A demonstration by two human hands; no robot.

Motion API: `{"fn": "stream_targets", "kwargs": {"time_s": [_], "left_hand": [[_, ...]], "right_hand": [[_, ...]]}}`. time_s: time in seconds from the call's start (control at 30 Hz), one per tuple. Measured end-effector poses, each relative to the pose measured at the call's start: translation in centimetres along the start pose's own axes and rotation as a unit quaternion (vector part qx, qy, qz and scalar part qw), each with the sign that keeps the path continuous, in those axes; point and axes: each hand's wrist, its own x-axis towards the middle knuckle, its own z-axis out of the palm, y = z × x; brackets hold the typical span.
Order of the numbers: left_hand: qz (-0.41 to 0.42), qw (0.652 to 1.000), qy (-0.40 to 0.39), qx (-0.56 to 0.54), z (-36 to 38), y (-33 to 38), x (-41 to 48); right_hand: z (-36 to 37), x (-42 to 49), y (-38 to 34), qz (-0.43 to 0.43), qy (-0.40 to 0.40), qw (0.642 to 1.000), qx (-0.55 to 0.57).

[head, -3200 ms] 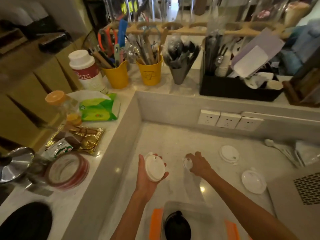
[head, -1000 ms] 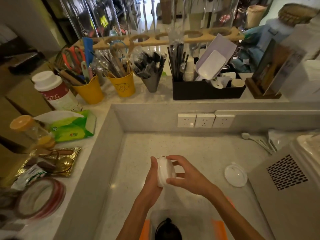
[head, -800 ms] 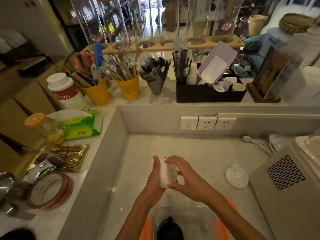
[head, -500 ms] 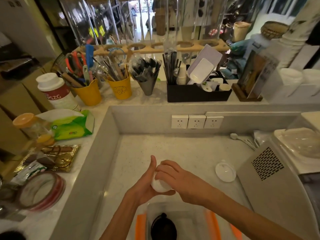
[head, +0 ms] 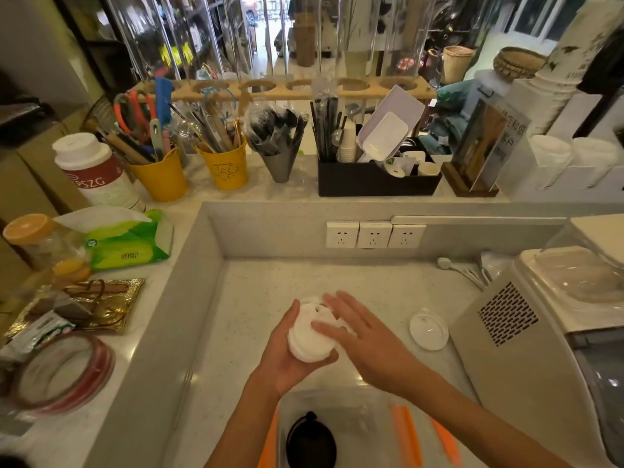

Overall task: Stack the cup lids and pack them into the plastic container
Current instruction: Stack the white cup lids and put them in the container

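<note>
My left hand grips a small stack of white cup lids from below, above the sunken counter. My right hand lies flat with straight fingers against the top of that stack. One more white lid sits alone on the counter to the right. The clear plastic container with orange clips stands at the near edge below my hands, and a black lid lies inside it.
A grey vented machine stands at the right. Three wall sockets are on the back wall. The raised ledge at left carries a tissue pack, tape rolls and yellow utensil cups.
My right hand picked up lids and set them onto the lid in my left hand. Its fingers have straightened from a grip to a flat press on the stack. One lid remains on the counter.
</note>
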Motion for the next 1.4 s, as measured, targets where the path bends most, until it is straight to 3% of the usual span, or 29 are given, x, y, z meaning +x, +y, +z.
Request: {"fn": "stream_targets", "kwargs": {"time_s": [0.07, 0.1, 0.2, 0.27, 0.33, 0.47, 0.6, 0.73, 0.9, 0.97, 1.13, 1.23, 1.4], "left_hand": [[0.023, 0.999, 0.015, -0.018, -0.6, 0.0, 0.0], [0.03, 0.999, 0.024, -0.026, -1.0, -0.1, -0.1], [0.042, 0.997, 0.044, -0.04, -2.4, -0.1, -0.6], [0.052, 0.997, 0.05, -0.038, -2.8, 0.1, -1.0], [0.061, 0.996, 0.056, -0.031, -3.1, 0.3, -1.4], [0.085, 0.994, 0.058, -0.034, -3.2, 0.4, -1.9], [0.14, 0.986, 0.067, -0.064, -3.1, -0.2, -1.6], [0.199, 0.975, 0.092, -0.018, -2.7, -0.5, -1.2], [0.233, 0.964, 0.113, 0.051, -1.9, -0.5, -1.8], [0.238, 0.961, 0.124, 0.07, -1.5, -0.4, -2.3], [0.259, 0.952, 0.147, 0.069, -2.2, -0.7, -4.2], [0.257, 0.945, 0.169, 0.107, -2.7, -1.0, -5.2], [0.252, 0.939, 0.17, 0.163, -2.3, -1.2, -6.0]], "right_hand": [[0.4, 0.3, 3.0, 0.154, 0.018, 0.988, -0.002], [0.6, 0.2, 5.1, 0.243, -0.022, 0.97, -0.014], [2.2, -1.8, 11.1, 0.485, -0.203, 0.851, -0.01], [3.8, -4.0, 13.9, 0.558, -0.254, 0.79, 0.017], [5.3, -5.9, 15.3, 0.57, -0.287, 0.77, 0.016], [6.8, -7.4, 15.5, 0.554, -0.223, 0.802, 0.016], [5.5, -4.1, 13.4, 0.557, -0.107, 0.8, 0.198], [1.1, 0.7, 7.9, 0.45, 0.019, 0.704, 0.549], [-0.8, 4.6, -0.9, 0.33, 0.01, 0.62, 0.711], [-0.2, 5.3, -3.7, 0.324, 0.005, 0.632, 0.704], [1.3, 5.7, -7.1, 0.375, 0.009, 0.772, 0.513], [2.0, 5.3, -8.1, 0.38, -0.004, 0.799, 0.465], [1.6, 4.8, -9.0, 0.296, -0.012, 0.841, 0.453]]}}
